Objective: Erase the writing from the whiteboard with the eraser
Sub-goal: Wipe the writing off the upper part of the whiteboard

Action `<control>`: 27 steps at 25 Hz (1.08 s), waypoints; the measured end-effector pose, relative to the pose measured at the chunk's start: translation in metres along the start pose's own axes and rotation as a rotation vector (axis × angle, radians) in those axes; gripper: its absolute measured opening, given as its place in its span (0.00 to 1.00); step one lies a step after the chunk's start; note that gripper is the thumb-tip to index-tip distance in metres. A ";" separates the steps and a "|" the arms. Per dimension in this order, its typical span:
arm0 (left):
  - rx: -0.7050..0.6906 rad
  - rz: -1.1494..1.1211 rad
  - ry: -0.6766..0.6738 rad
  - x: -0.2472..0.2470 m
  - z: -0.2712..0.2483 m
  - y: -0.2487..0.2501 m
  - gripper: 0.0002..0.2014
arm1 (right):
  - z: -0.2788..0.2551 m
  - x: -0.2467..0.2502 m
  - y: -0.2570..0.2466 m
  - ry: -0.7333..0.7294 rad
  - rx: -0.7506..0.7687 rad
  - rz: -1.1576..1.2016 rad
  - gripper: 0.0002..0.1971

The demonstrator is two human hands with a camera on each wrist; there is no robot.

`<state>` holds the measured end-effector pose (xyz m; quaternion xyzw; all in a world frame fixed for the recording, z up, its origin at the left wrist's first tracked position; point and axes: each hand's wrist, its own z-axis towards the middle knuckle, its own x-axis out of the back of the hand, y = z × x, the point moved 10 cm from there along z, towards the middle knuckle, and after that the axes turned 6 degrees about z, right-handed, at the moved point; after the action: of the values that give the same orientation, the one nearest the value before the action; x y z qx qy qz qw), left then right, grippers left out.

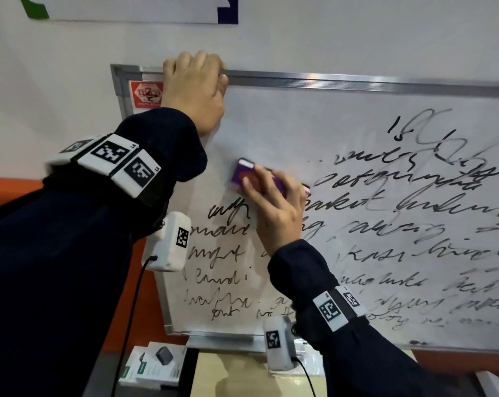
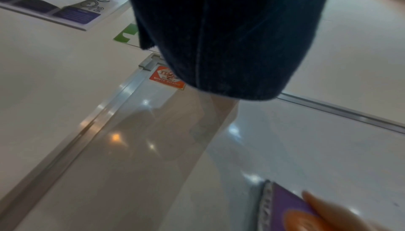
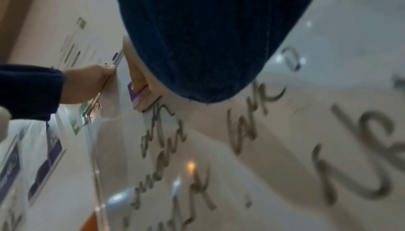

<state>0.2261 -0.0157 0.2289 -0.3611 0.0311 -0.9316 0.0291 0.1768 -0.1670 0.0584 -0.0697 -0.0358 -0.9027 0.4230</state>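
Centre of the head view: her right hand [image 1: 274, 207] pinches the purple eraser [image 1: 252, 176] flat against the whiteboard [image 1: 342, 124]; upper left, left hand [image 1: 195, 87] curls over the frame's top edge.

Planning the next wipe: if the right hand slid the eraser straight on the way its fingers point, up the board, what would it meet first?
Probably nothing at first: the right hand and eraser face already-clean whiteboard, then likely its top frame.
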 end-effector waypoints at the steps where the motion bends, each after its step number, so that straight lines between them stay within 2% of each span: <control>1: -0.002 -0.004 -0.002 -0.001 0.000 0.001 0.15 | -0.004 0.001 0.000 -0.044 0.045 -0.012 0.17; 2: -0.004 -0.006 0.001 -0.001 0.000 0.001 0.15 | -0.004 0.006 0.005 -0.049 0.046 -0.051 0.18; 5: 0.001 -0.002 0.008 -0.001 0.000 0.000 0.15 | 0.009 0.026 0.030 0.079 -0.147 -0.138 0.12; 6: 0.001 -0.002 0.010 -0.001 0.000 0.000 0.15 | 0.011 0.026 0.026 0.086 -0.141 -0.146 0.11; 7: -0.001 -0.005 0.010 -0.001 0.000 0.001 0.15 | 0.010 0.018 0.014 0.035 -0.060 -0.147 0.12; 9: -0.008 -0.011 0.013 0.000 -0.001 0.002 0.14 | -0.003 0.001 -0.006 -0.160 0.114 -0.116 0.15; 10: -0.009 -0.013 0.016 0.000 -0.001 0.001 0.14 | -0.008 0.002 -0.003 -0.195 0.126 -0.122 0.14; 11: -0.008 -0.014 0.018 0.001 0.000 0.001 0.14 | -0.007 0.011 0.009 -0.154 0.070 -0.152 0.12; 14: -0.003 -0.019 0.015 0.001 -0.001 0.001 0.15 | 0.001 0.052 0.056 0.108 -0.269 -0.218 0.14; 15: -0.006 -0.019 0.017 0.001 -0.001 0.002 0.15 | 0.002 0.055 0.059 0.127 -0.298 -0.214 0.15; 18: -0.009 -0.026 0.018 0.000 -0.001 0.001 0.14 | 0.000 0.048 0.044 0.017 -0.128 -0.199 0.13; 19: -0.006 -0.026 0.017 0.001 -0.001 0.001 0.14 | 0.000 0.051 0.048 0.003 -0.134 -0.198 0.12; 21: -0.005 -0.019 0.020 0.002 -0.002 0.002 0.14 | 0.000 0.060 0.070 0.058 -0.294 -0.190 0.15; 22: -0.006 -0.017 0.024 0.002 -0.002 0.002 0.14 | 0.003 0.062 0.072 0.083 -0.326 -0.180 0.17; 25: -0.002 -0.011 0.019 0.003 -0.002 0.002 0.15 | 0.003 0.049 0.046 -0.021 -0.091 -0.197 0.13; 26: 0.002 -0.014 0.016 0.003 -0.002 0.001 0.15 | 0.001 0.049 0.046 -0.045 -0.092 -0.195 0.12; 27: 0.005 -0.013 0.014 0.003 -0.002 0.001 0.15 | 0.000 0.052 0.052 -0.034 -0.155 -0.192 0.14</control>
<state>0.2225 -0.0170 0.2290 -0.3547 0.0267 -0.9343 0.0235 0.1844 -0.2398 0.0670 -0.1140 0.0205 -0.9378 0.3272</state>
